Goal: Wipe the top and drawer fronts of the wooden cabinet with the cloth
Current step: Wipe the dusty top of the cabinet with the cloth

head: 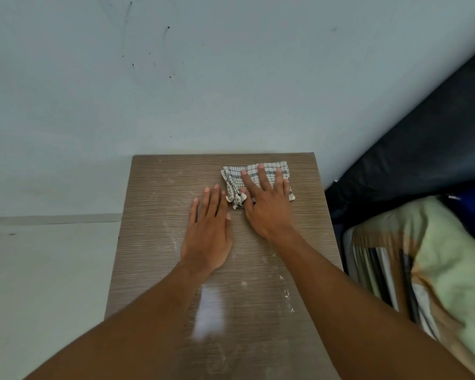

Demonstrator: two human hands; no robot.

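Note:
The brown wood-grain top of the cabinet [159, 215] fills the middle of the head view, with pale dust smears and crumbs on it. A folded white cloth with dark checks [235, 178] lies near the top's far right corner. My right hand [266, 204] presses flat on the cloth, fingers spread over it. Just left of the cloth, my left hand [209, 231] rests flat on the bare wood, fingers together, holding nothing. The drawer fronts are out of sight below the view.
A pale wall [176, 78] stands right behind the cabinet. On the right are a dark headboard [422, 149] and a bed with a light green pillow [444, 259]. Pale floor [44, 283] lies to the left.

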